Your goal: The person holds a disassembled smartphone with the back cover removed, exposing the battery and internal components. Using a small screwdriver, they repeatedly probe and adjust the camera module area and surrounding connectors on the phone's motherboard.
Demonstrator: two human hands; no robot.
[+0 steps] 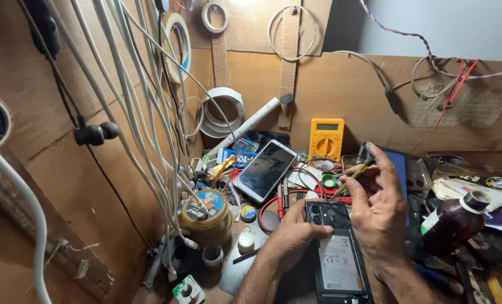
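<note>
Two hands' fingers grip: left (296, 231) opened phone (336, 253), right (377, 205) tool (353, 175), over cluttered workbench (245, 270).

A phone repair workshop: multimeter (326, 139), hanging cables (144, 101), tape rolls (222, 110) (plywood walls).

You are working at a cluttered wooden bench (296, 281) walled in by plywood. An opened phone (337, 253), back cover off, is lying near the front edge. Toward the back edge, a yellow multimeter (326, 139) is leaning against the wall, and a second phone (265, 170) with a dark screen is resting tilted beside it. A round tin (207, 215) is sitting toward the left side, with a small white cap (246, 241) just beside it. A brown bottle (452, 224) is lying tilted toward the right edge. Red and black test leads (279, 204) are trailing across the middle.
</note>
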